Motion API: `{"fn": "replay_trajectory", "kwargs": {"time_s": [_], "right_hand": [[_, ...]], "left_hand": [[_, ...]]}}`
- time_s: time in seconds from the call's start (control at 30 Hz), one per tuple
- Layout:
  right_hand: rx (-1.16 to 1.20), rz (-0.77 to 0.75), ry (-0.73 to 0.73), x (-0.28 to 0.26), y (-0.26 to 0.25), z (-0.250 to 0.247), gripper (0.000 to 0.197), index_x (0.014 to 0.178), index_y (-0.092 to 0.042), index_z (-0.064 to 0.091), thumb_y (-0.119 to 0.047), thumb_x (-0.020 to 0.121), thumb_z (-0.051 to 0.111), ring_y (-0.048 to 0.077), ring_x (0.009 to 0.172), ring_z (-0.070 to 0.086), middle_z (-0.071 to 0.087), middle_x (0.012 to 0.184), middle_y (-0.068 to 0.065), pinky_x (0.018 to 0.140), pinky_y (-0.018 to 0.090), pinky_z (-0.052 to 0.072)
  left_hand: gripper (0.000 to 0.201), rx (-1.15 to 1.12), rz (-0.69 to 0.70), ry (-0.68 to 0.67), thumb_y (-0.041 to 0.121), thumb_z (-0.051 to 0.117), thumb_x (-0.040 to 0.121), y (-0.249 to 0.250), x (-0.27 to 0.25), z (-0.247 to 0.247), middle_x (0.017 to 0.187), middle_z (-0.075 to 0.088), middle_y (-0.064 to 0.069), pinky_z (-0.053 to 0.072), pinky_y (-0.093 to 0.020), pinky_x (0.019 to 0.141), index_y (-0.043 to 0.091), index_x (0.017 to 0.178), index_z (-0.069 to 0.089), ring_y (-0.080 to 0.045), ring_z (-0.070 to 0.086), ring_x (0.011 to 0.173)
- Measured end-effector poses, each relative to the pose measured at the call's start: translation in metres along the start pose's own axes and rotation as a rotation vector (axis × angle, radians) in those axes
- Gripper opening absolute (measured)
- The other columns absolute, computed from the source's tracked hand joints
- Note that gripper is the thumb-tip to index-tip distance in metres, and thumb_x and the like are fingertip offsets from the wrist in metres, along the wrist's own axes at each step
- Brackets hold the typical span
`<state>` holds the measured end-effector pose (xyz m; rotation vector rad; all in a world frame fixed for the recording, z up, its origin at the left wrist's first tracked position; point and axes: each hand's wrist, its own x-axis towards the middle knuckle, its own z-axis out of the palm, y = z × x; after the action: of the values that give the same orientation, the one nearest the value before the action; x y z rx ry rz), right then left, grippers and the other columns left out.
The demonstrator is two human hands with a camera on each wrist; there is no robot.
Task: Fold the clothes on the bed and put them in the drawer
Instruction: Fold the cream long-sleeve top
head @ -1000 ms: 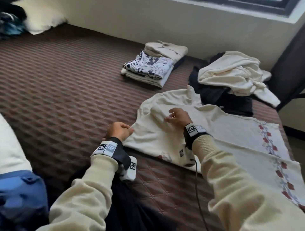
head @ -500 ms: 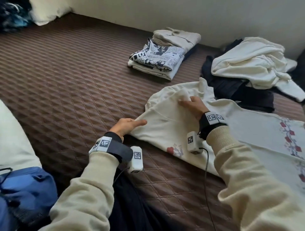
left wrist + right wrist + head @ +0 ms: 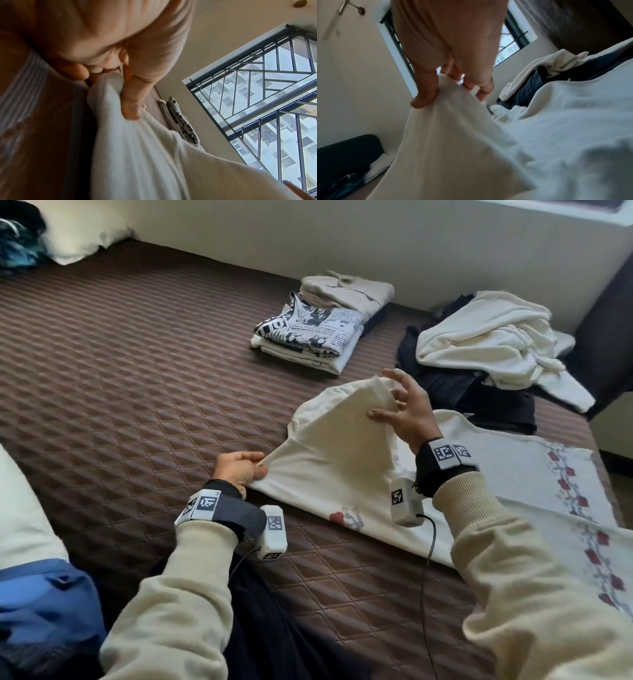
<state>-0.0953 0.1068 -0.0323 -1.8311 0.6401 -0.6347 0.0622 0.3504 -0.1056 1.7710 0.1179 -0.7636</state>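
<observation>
— Sweater first: where is the cream knitted sweater with the red flower embroidery (image 3: pixel 346 474)?
— Spread on the brown quilted bedspread (image 3: pixel 137 378), right in front of the person. One part of it is lifted off the bed and stretched between the two hands.
— What is the left hand (image 3: pixel 239 470) doing?
— Its fingers are curled and pinch a bunched corner of the cream fabric, low, near the bedspread. The left wrist view shows the thumb (image 3: pixel 132 97) pressed onto the cloth (image 3: pixel 137 155).
— And the right hand (image 3: pixel 406 412)?
— Raised above the bed. It pinches the far edge of the lifted part between thumb (image 3: pixel 426 93) and fingers; the other fingers spread loosely.
— Anything else on the bed?
— A folded stack topped by a black-and-white newspaper-print garment (image 3: pixel 315 333) lies farther back, with a folded beige garment (image 3: pixel 349 290) just behind it. To the right, a crumpled cream garment (image 3: pixel 486 344) sits on a dark navy heap (image 3: pixel 472 395). A white pillow (image 3: pixel 82 231) lies at the far left corner.
</observation>
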Motion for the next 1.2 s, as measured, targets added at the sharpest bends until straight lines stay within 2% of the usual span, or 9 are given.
{"fn": "replay_trajectory", "kwargs": {"time_s": [0.13,0.27,0.47,0.57,0.63,0.73,0.9,1.03,1.2], "right_hand": [[-0.167,-0.057,-0.053,-0.03,0.002,-0.01,0.057,0.115,-0.02,0.064,-0.002,0.065,0.085,0.015,0.089,0.058,0.062,0.093,0.0,0.086,0.034,0.049],[-0.278,-0.123,0.027,-0.084,0.01,-0.021,0.047,0.107,-0.022,0.068,-0.003,0.067,0.083,0.013,0.093,0.06,0.068,0.098,-0.002,0.083,0.009,0.04],[-0.486,0.02,0.127,-0.149,0.053,-0.001,0.051,0.069,-0.034,0.069,0.015,0.064,0.058,0.02,0.094,0.053,0.059,0.092,0.003,0.088,0.031,0.039],[-0.426,0.144,0.211,-0.154,0.058,-0.002,0.053,0.061,-0.038,0.064,0.014,0.065,0.054,0.015,0.088,0.054,0.063,0.09,0.007,0.079,0.02,0.037],[-0.383,0.208,0.229,-0.157,0.056,-0.004,0.052,0.058,-0.038,0.064,0.012,0.067,0.054,0.02,0.081,0.061,0.068,0.08,0.004,0.072,0.021,0.04],[-0.363,0.246,0.206,-0.166,0.049,-0.006,0.043,0.07,-0.028,0.071,0.01,0.074,0.051,0.018,0.079,0.062,0.068,0.075,-0.002,0.072,0.021,0.042],[-0.229,0.301,0.225,-0.172,0.058,-0.011,0.029,0.081,-0.021,0.075,-0.002,0.083,0.053,0.018,0.079,0.06,0.069,0.08,-0.003,0.073,0.024,0.047],[0.415,0.505,0.315,-0.171,0.05,-0.01,0.017,0.077,-0.008,0.073,-0.023,0.085,0.07,0.02,0.075,0.069,0.074,0.081,0.01,0.07,0.031,0.057],[0.233,0.384,0.258,-0.184,0.06,-0.01,0.019,0.092,-0.012,0.068,-0.001,0.078,0.076,0.013,0.071,0.056,0.062,0.078,0.003,0.055,0.016,0.044]], "left_hand": [[0.029,-0.023,-0.011,0.023,-0.022,0.065,0.075,0.0,0.0,0.0,0.097,0.065,-0.018,0.053,-0.044,0.089,0.006,0.077,0.062,-0.03,0.063,0.093],[0.026,-0.012,0.008,0.009,-0.023,0.065,0.074,0.002,-0.007,-0.001,0.096,0.065,-0.019,0.053,-0.039,0.085,0.002,0.082,0.063,-0.028,0.063,0.085],[0.023,0.007,0.053,0.045,-0.008,0.07,0.081,0.003,-0.015,-0.002,0.065,0.068,-0.005,0.056,-0.022,0.066,0.0,0.103,0.068,-0.011,0.063,0.056],[0.015,0.048,0.018,0.091,0.006,0.073,0.081,0.006,-0.014,-0.007,0.09,0.066,-0.001,0.051,-0.024,0.084,0.0,0.094,0.071,-0.014,0.063,0.079],[0.028,0.094,-0.047,0.169,0.024,0.078,0.068,0.005,-0.01,-0.012,0.096,0.064,-0.002,0.051,-0.03,0.086,0.003,0.082,0.067,-0.016,0.063,0.088],[0.056,0.119,-0.063,0.251,0.043,0.077,0.067,-0.006,0.014,-0.019,0.098,0.067,-0.008,0.054,-0.037,0.086,-0.002,0.097,0.061,-0.027,0.067,0.09],[0.101,0.134,-0.074,0.243,0.076,0.063,0.024,-0.047,0.113,-0.025,0.098,0.072,-0.009,0.057,-0.055,0.075,0.008,0.099,0.068,-0.031,0.07,0.086],[0.104,0.059,-0.089,0.081,0.07,0.083,0.014,-0.018,0.036,-0.017,0.099,0.069,-0.01,0.056,-0.06,0.067,0.009,0.097,0.069,-0.035,0.067,0.088],[0.067,0.005,-0.132,-0.007,0.026,0.091,0.06,0.006,-0.016,-0.01,0.113,0.059,-0.02,0.057,-0.052,0.057,0.002,0.113,0.059,-0.037,0.06,0.092]]}}
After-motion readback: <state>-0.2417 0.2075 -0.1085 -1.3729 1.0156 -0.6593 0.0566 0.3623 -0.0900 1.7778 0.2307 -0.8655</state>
